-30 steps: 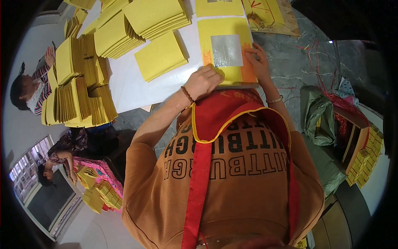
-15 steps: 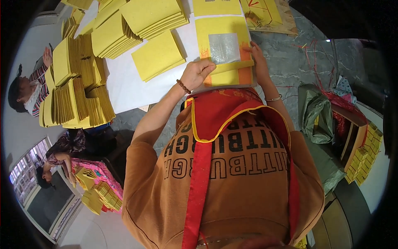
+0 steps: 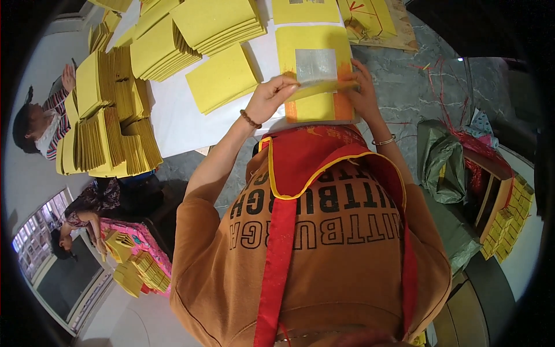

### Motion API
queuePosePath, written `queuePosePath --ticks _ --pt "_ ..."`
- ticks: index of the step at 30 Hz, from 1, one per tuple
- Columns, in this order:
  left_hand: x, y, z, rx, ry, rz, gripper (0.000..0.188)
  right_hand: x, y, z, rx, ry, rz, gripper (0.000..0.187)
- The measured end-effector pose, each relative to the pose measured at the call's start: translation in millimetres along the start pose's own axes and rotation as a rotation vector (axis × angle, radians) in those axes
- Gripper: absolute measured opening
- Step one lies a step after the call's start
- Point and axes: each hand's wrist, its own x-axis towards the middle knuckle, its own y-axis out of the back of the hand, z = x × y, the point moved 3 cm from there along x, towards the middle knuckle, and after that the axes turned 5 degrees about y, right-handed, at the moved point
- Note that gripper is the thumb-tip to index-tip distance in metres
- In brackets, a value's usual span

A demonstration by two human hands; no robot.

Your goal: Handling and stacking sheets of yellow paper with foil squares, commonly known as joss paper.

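Observation:
A stack of yellow paper sheets [image 3: 315,37] lies at the table's near edge, its top marked with a silver square [image 3: 316,62] and orange side bands. Across it, just nearer than the silver square, runs a narrow folded strip of yellow paper [image 3: 324,89], slightly blurred. Whether it is the top sheet's rolled-up edge or a separate piece I cannot tell. My left hand [image 3: 270,99] pinches the strip's left end between thumb and fingers. My right hand [image 3: 364,95] closes on its right end, over the orange band, with one finger raised.
Piles of folded yellow paper [image 3: 217,23] cover the white table [image 3: 179,118] to the left, with a smaller bundle [image 3: 222,78] beside my left hand. Two people sit at far left. On the right are a dark green plastic bag [image 3: 439,162] and red strings [image 3: 442,92].
The strip has lifted and tilted slightly, its right end higher. Both hands have shifted a little, with my right fingers now bent in over the strip's end.

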Motion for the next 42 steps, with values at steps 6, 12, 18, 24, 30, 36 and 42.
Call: queuePosePath --ticks 6,12,18,24,30,36,42 --pt "-0.2 6.0 36.1 0.634 -0.419 0.016 0.100 -4.5 -7.0 21.1 0.268 -0.121 0.017 0.020" --pt "7.0 1.2 14.9 0.805 -0.588 0.145 0.044 -1.8 13.1 -8.5 0.364 -0.092 0.022 0.020" --pt "-39.7 -14.4 13.0 0.714 -0.514 0.101 0.033 -20.5 31.3 -51.5 0.343 0.190 -0.211 0.017" --pt "-32.4 -19.4 9.6 0.625 -0.283 0.237 0.021 -36.7 13.3 -39.5 0.449 -0.375 -0.137 0.025" --pt "-17.5 -19.8 -28.4 0.022 0.072 0.265 0.026 -27.5 1.9 -40.7 0.424 -0.483 0.010 0.034" --pt "-15.3 -20.3 -25.5 -0.071 0.064 0.303 0.053 -30.3 1.3 -40.7 0.338 -0.377 -0.054 0.044" --pt "-13.9 -18.5 -24.0 -0.012 0.077 0.294 0.076 -35.1 -4.6 -35.0 0.459 -0.494 -0.007 0.031"
